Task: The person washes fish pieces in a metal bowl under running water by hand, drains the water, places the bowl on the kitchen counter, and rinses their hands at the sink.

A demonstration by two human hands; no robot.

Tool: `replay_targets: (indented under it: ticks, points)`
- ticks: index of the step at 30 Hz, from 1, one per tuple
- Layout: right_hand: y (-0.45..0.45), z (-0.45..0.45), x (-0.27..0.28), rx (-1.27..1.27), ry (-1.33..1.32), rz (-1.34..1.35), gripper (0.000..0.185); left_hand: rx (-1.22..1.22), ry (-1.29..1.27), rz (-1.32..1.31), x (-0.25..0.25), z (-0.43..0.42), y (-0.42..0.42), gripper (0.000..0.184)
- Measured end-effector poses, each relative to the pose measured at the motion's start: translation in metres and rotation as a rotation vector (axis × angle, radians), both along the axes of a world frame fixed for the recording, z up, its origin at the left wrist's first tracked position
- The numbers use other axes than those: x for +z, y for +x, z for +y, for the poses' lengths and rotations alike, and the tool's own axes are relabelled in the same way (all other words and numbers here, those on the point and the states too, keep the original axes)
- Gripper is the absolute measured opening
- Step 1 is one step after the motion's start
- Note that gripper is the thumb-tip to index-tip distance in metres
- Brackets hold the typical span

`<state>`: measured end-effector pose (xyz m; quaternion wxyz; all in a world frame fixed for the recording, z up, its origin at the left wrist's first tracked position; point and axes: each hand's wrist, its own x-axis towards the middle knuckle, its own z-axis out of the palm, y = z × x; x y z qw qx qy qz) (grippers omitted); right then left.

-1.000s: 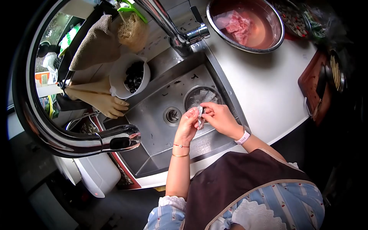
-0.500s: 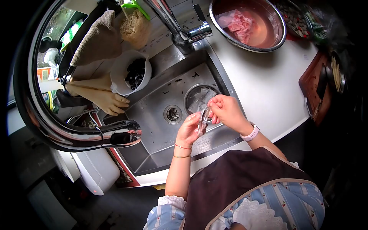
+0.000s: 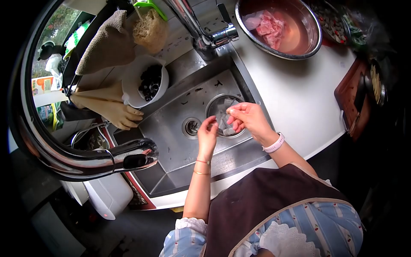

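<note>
In the steel sink (image 3: pixel 171 128) stands a round metal bowl (image 3: pixel 208 108) with whitish, translucent pieces (image 3: pixel 224 118) in it. My right hand (image 3: pixel 250 122) is over the bowl's right side, thumb and fingers pinched together; what they hold, if anything, is too small to make out. Just left of the bowl's rim is my left hand (image 3: pixel 207 135), its fingers loosely bent and apart, with nothing visible in them. Dark scraps (image 3: pixel 198 90) lie on the sink's ledge behind the bowl.
A white container (image 3: pixel 136 92) of black pieces and rubber gloves (image 3: pixel 113 109) are at the left. The large tap spout (image 3: pixel 141 158) juts over the sink's left side. A metal basin (image 3: pixel 306 49) with pink meat (image 3: pixel 272 32) in water stands on the counter; a cutting board (image 3: pixel 349 88) lies at right.
The translucent strip stretched between both hands no longer shows there. My left hand has moved slightly left and loosened; my right hand has shifted a little left over the bowl.
</note>
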<state>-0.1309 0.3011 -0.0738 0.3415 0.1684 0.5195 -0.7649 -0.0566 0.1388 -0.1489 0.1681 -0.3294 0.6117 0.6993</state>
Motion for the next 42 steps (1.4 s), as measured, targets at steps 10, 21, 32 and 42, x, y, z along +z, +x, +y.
replay_targets:
  ticks: [10, 21, 32, 42]
  points:
    - [0.009, -0.022, -0.003, 0.103, -0.234, -0.212, 0.021, -0.221, -1.059, 0.841, 0.07, -0.006, -0.02, 0.013]
    - [0.019, -0.007, -0.15, -0.075, 0.406, 0.033, 0.028, -0.216, -1.309, -0.243, -0.089, -0.118, 0.064, 0.015]
    - [0.03, -0.046, -0.202, 0.24, 1.073, 0.269, 0.086, -0.19, -0.412, 0.093, -0.097, -0.008, -0.008, 0.04]
    - [0.022, -0.022, -0.156, 0.185, 0.792, 0.08, 0.045, -0.085, -0.05, -0.23, -0.115, -0.004, -0.026, 0.017]
